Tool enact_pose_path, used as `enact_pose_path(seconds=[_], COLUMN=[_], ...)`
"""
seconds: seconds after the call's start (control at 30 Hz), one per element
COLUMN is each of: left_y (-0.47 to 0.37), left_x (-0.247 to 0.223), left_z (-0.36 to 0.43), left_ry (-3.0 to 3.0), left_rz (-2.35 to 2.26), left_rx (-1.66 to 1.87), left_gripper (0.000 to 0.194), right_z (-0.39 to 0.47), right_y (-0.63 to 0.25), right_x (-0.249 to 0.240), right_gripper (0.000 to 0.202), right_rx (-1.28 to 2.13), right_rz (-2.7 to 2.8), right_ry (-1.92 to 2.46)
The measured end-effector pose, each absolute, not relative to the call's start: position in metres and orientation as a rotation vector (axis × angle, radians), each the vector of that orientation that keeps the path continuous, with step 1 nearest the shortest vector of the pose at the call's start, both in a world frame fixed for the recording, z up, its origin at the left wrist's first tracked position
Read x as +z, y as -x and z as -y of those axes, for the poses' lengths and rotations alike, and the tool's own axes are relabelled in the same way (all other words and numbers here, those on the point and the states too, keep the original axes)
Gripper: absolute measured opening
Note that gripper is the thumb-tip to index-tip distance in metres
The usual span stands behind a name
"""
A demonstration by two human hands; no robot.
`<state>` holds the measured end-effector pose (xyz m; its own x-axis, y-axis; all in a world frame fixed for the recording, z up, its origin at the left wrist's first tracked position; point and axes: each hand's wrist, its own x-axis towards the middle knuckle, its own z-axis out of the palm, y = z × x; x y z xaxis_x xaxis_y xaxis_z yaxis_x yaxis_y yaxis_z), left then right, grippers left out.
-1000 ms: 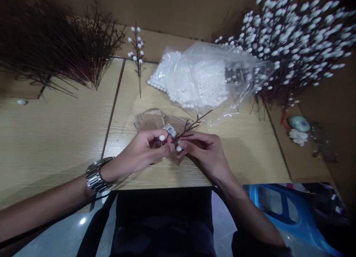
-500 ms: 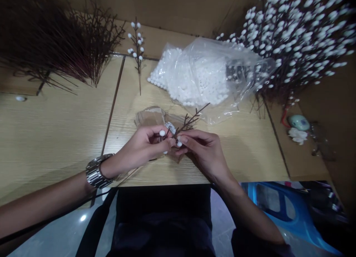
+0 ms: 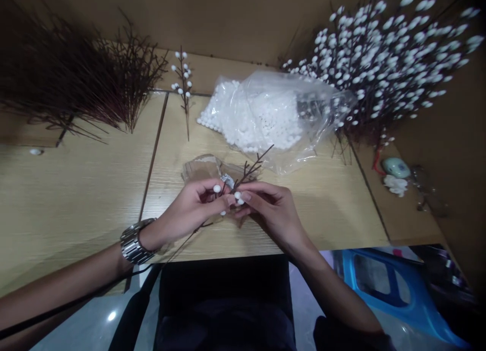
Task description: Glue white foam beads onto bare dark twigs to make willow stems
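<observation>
My left hand (image 3: pixel 197 205) is closed on a brown branched stem (image 3: pixel 248 172), whose twigs point up and to the right. A few white berries (image 3: pixel 216 188) show beside its fingers. My right hand (image 3: pixel 271 206) meets it from the right, thumb and fingertips pinched at a white berry (image 3: pixel 238 195) against the stem. The thin lower end of the stem runs down and left under my left hand. Just behind the hands lies a piece of brown packaging (image 3: pixel 201 169). Farther back is a clear plastic bag (image 3: pixel 261 113) full of white berries.
Bare brown stems (image 3: pixel 94 82) are heaped at the back left. One berried sprig (image 3: pixel 184 85) lies behind the table's seam. A large berried bunch (image 3: pixel 364 72) fills the back right, near a green ornament (image 3: pixel 395 167). A loose berry (image 3: pixel 36 151) lies far left.
The camera view has shifted slightly, so the table objects appear lower. Two white berries now show together at my right fingertips. Both hands keep their hold at the stem.
</observation>
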<state>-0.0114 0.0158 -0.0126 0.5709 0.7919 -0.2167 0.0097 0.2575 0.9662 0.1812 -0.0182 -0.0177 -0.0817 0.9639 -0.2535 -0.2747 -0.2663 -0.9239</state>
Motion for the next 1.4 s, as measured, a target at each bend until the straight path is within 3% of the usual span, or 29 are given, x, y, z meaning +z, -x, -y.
enact_pose_path(seconds=[1.4], left_y=[0.012], left_x=[-0.02], left_z=[-0.014], left_ry=[-1.224], left_rz=[-0.728], left_rx=[0.676], left_gripper=[0.024], right_z=[0.015], right_y=[-0.182], right_x=[-0.018], right_gripper=[0.015], right_rx=[1.407], right_rz=[1.023], right_ry=[1.196])
